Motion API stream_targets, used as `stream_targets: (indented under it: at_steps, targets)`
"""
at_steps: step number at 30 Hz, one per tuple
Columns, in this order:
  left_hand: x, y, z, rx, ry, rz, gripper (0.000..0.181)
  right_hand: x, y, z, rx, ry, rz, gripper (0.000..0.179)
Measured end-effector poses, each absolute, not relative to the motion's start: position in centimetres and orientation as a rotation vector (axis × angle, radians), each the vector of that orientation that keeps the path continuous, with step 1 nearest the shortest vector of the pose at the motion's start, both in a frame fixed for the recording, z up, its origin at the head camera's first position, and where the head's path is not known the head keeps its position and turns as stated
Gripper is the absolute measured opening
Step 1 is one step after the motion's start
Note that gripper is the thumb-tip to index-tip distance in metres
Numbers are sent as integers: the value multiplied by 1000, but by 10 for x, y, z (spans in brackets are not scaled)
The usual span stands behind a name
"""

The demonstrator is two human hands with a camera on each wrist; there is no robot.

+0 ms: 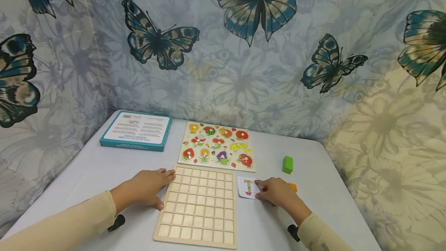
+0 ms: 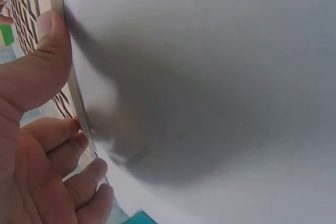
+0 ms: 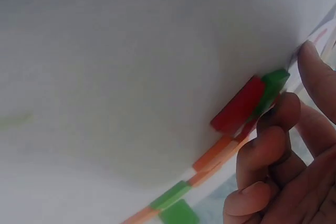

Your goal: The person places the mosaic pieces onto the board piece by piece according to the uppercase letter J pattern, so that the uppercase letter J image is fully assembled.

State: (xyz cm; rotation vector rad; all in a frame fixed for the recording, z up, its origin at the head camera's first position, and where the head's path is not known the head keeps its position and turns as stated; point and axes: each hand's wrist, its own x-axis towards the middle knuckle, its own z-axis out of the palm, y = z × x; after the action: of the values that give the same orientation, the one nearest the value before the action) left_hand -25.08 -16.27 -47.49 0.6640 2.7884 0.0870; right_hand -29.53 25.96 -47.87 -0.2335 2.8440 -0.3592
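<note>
My left hand (image 1: 149,187) rests at the left edge of a wooden grid board (image 1: 200,206), thumb and fingers spread apart along the rim. In the left wrist view the thumb (image 2: 55,51) lies against that rim, with the fingertips further along it. My right hand (image 1: 278,193) touches a small pattern card (image 1: 246,187) beside the board, index fingertip and thumb apart at its right side. Behind that hand, the right wrist view shows a red block (image 3: 239,106), a green block (image 3: 273,87) and orange blocks (image 3: 212,153) near the curled fingers. The hand hides most of these in the head view.
A fruit puzzle board (image 1: 216,146) lies beyond the grid board. At the back left is a teal-edged flat box (image 1: 137,131). A green block (image 1: 287,164) stands beyond my right hand, and an orange block (image 1: 293,186) shows beside it. Patterned cloth walls (image 1: 240,80) border the table.
</note>
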Motion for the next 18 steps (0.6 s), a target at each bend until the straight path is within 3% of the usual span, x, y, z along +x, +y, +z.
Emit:
stream_targets:
  at_steps: [12, 18]
  targets:
    - [-253, -151, -479, 720, 2798, 66, 100, -298, 271, -478, -205, 2833, -414, 55]
    - [-254, -153, -478, 701, 2755, 201, 102, -302, 308, -451, -218, 2875, -630, 59]
